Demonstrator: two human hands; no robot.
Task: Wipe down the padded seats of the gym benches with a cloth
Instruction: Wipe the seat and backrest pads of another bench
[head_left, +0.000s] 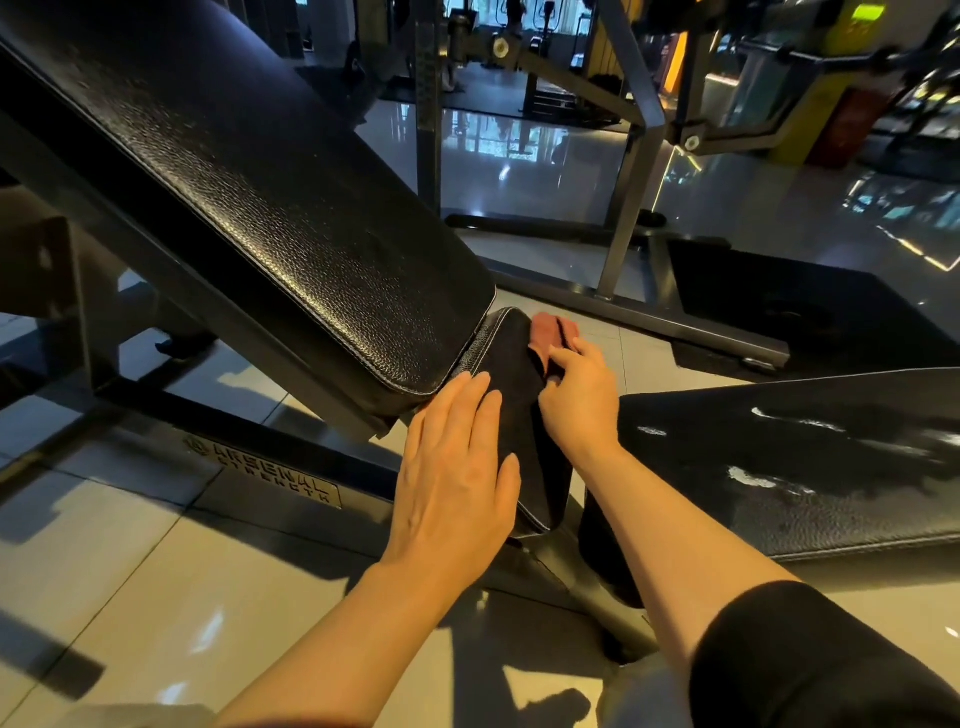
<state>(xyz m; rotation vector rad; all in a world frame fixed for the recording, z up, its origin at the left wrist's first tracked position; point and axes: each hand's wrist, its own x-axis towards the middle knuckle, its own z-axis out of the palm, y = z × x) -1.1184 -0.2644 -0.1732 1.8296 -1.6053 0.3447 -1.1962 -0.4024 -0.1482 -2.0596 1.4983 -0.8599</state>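
Note:
A small black padded seat (511, 358) with white stitching sits below a long inclined black back pad (249, 187). My left hand (457, 478) lies flat on the seat's near left edge, fingers together and extended, holding nothing. At the seat's far right edge, my right hand (579, 395) presses a reddish-brown cloth (553, 332); most of the cloth is hidden under the fingers. A second black pad (789, 467) lies to the right, with wet streaks shining on its surface.
The bench's black steel frame (270, 462) with a brand plate runs across the glossy tiled floor (130, 571) at left. Grey uprights of a rack (628, 192) stand behind, with a black mat (831, 312) at right. More gym machines fill the background.

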